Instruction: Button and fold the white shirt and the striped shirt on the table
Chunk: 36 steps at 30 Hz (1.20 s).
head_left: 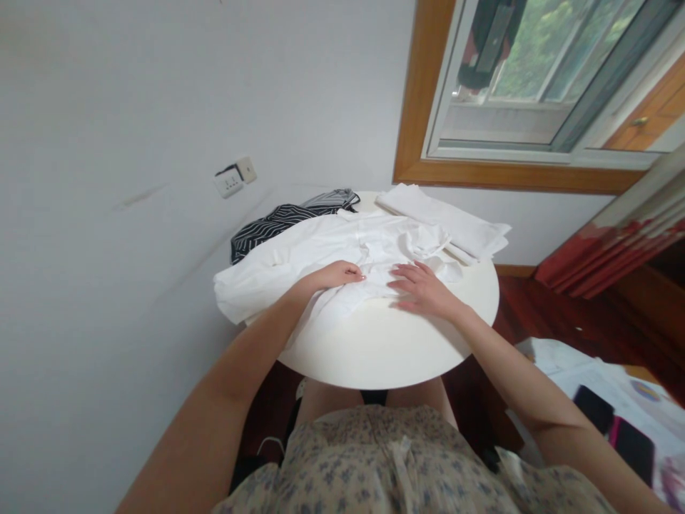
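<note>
Indoors, a wallside table [374, 350] bears white clothing [313, 246].

Round white table [374, 350] bears a spread white garment [313, 243], a dark striped cloth [281, 225] at its far left edge, and folded white cloth [436, 214] at far right.

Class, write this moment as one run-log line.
left hand: pinching white garment | right hand: open, at white garment | striped cloth: beyond white garment
</note>
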Each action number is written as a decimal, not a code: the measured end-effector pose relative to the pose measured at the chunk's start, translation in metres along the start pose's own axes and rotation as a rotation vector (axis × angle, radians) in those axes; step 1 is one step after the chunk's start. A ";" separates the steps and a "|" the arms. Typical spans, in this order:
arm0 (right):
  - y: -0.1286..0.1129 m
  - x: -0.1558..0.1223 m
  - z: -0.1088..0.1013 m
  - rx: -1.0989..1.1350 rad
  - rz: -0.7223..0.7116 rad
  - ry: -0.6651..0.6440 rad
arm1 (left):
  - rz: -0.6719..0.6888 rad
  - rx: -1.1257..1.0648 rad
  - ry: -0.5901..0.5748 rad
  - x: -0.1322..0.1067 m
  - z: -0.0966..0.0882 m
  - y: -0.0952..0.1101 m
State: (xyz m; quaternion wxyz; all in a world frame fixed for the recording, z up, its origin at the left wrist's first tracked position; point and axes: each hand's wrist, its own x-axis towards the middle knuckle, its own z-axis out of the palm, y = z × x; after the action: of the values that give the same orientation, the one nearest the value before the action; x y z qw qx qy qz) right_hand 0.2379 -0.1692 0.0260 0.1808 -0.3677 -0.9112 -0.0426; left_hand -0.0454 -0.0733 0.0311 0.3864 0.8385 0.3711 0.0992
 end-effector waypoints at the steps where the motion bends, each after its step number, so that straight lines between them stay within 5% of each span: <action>1: 0.000 -0.001 0.003 -0.007 0.017 0.004 | -0.004 0.018 0.004 0.000 -0.001 0.002; 4: 0.008 -0.001 0.007 -0.025 0.073 0.057 | 0.003 0.185 0.103 -0.012 0.000 0.017; 8: 0.020 0.001 0.000 -0.084 0.168 0.130 | 0.078 0.578 0.447 -0.055 0.027 0.056; 13: 0.030 0.005 -0.010 -0.126 0.293 0.104 | 0.052 0.851 0.509 -0.109 0.084 0.085; 16: 0.034 0.010 -0.015 -0.158 0.316 0.054 | -0.033 0.932 0.566 -0.126 0.097 0.085; 29: 0.052 0.026 -0.029 -0.096 0.236 0.041 | -0.054 0.966 0.666 -0.160 0.081 0.044; 36: 0.035 0.010 -0.011 0.011 0.029 0.037 | -0.034 0.929 0.672 -0.163 0.048 0.045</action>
State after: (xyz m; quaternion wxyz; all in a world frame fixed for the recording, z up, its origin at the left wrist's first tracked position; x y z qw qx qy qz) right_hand 0.2586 -0.1398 0.0381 0.2002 -0.3789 -0.9025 -0.0420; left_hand -0.1141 -0.2341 0.0499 -0.1602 0.8367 0.4916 0.1806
